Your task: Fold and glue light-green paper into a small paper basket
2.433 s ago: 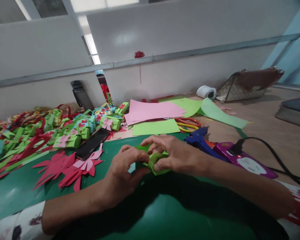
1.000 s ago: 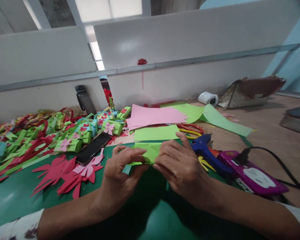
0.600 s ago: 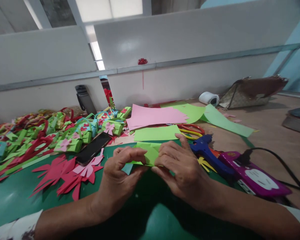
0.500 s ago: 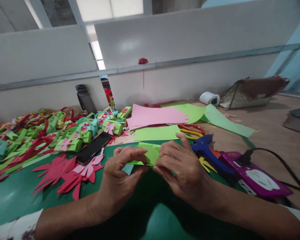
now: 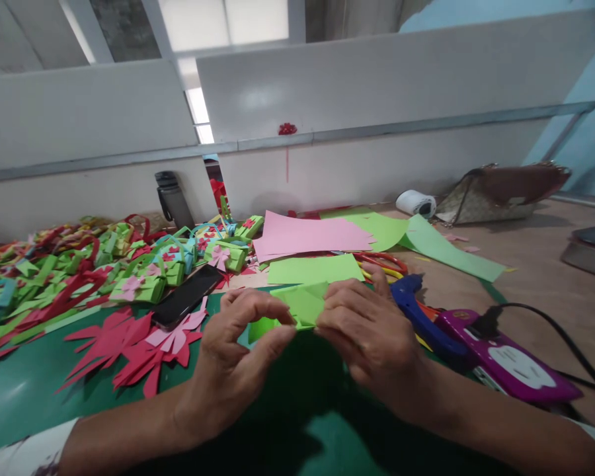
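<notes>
A folded piece of light green paper (image 5: 305,303) is held up between my two hands over the green tabletop. My left hand (image 5: 238,350) curls round its left end, thumb and index fingertip pinched at the near edge. Part of the paper shows through the gap between those fingers. My right hand (image 5: 369,327) grips the right end, fingers bent over it and the thumb mostly hidden underneath. Just behind the hands lies a flat green paper strip (image 5: 315,269). A blue glue gun (image 5: 421,324) rests beside my right hand.
Red paper cutouts (image 5: 114,337), a black phone (image 5: 187,295) and a pile of small paper bags (image 5: 146,284) lie left. Pink sheets (image 5: 310,235) lie behind. At right are a purple power strip (image 5: 513,360) with a black cord and a handbag (image 5: 500,192). A dark bottle (image 5: 174,201) stands behind.
The folded green paper has tilted, showing more of its face and an opened fold at the left. My right hand has shifted slightly right. The view has tipped a little upward.
</notes>
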Available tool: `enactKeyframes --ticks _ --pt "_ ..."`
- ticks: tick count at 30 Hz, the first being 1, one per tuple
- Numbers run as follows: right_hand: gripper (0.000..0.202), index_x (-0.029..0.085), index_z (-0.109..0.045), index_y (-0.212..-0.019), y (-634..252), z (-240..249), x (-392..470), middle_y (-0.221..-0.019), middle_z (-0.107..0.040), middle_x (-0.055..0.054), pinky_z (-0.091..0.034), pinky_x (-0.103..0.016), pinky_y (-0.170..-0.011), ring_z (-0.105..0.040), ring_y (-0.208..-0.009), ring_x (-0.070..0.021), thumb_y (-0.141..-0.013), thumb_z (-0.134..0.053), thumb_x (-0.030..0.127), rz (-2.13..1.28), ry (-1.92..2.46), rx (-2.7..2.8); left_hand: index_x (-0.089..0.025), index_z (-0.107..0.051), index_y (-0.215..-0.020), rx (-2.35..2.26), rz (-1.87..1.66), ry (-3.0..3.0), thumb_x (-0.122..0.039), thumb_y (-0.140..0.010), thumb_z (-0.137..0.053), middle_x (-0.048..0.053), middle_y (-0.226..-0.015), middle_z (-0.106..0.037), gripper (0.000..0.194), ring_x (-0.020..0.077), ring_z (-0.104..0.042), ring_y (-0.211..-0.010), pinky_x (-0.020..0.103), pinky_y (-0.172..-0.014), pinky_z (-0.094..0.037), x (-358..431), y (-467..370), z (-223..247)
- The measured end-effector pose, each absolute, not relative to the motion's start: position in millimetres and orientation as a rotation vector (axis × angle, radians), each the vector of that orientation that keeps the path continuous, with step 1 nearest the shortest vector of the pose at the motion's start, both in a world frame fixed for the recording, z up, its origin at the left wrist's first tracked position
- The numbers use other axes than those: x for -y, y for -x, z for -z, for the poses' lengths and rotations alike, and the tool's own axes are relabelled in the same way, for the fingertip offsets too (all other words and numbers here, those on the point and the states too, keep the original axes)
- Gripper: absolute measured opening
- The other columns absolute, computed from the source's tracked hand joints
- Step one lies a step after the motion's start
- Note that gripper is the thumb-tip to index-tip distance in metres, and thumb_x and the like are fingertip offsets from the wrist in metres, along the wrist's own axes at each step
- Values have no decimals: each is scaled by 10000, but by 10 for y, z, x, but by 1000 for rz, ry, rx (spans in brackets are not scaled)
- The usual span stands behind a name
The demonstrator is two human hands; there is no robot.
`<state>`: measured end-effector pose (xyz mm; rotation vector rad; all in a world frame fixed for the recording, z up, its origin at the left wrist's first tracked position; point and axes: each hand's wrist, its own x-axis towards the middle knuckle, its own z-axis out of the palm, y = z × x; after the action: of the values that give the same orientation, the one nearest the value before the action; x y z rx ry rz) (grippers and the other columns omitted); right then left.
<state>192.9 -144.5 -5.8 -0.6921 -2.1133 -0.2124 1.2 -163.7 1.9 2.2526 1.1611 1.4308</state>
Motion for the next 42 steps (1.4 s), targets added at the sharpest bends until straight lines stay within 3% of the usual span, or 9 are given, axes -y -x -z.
enactKeyframes --ticks 3,7,9,14,22,28,32,42 --pt "156 166 -587 -704 -1985 32 1403 -678 -602 1 -243 -463 -941 -558 -789 -157 -816 -538 68 237 610 2088 -214 -619 -822 -1177 -1291 -2542 -151 -871 -494 -18 -765 -656 148 162 -574 -791 424 -925 -268 1591 37 -124" --pt "177 180 -607 -729 -2004 39 1374 -667 -594 12 -224 -468 -958 -564 -816 -153 -805 -529 41 208 529 2099 -233 -609 -731 -1141 -980 -2822 -208 -837 -587 -71 -713 -672 111 176 -582 -896 487 -1049 -15 1530 79 -173" --pt "180 186 -612 -736 -1999 58 1367 -671 -584 15 -224 -465 -960 -564 -830 -153 -800 -532 38 162 527 2113 -218 -595 -678 -1114 -891 -2849 -235 -845 -578 -70 -681 -653 169 168 -582 -896 487 -1058 34 1520 81 -163" --pt "150 186 -604 -737 -1980 108 1353 -690 -568 15 -285 -427 -921 -561 -832 -148 -798 -559 56 99 522 2095 -203 -593 -636 -1092 -814 -2776 -244 -884 -509 -60 -626 -572 264 115 -539 -725 458 -1047 -64 1517 62 -117" --pt "125 187 -583 -759 -1953 119 1361 -691 -589 18 -325 -417 -892 -563 -826 -146 -828 -547 89 125 538 2108 -198 -615 -693 -1070 -773 -2635 -146 -874 -470 -39 -713 -627 237 135 -526 -779 402 -952 -224 1533 5 -93" --pt "96 195 -568 -756 -1952 99 1365 -696 -618 19 -362 -396 -885 -579 -826 -148 -831 -567 135 130 561 2122 -217 -643 -693 -1030 -913 -2634 -160 -867 -469 -9 -698 -651 253 156 -559 -751 392 -908 -300 1508 2 -39" --pt "81 207 -575 -783 -1946 97 1379 -696 -640 31 -294 -438 -971 -591 -830 -145 -842 -560 153 154 562 2119 -224 -654 -722 -1010 -937 -2644 -172 -860 -468 4 -719 -654 238 165 -559 -758 395 -900 -316 1485 -3 -22" --pt "92 183 -564 -753 -1943 102 1370 -699 -640 15 -180 -471 -1010 -583 -856 -163 -835 -562 141 175 615 2161 -169 -531 -531 -1042 -933 -2776 -126 -847 -433 -14 -603 -533 333 135 -472 -666 396 -875 -285 1473 16 -27"
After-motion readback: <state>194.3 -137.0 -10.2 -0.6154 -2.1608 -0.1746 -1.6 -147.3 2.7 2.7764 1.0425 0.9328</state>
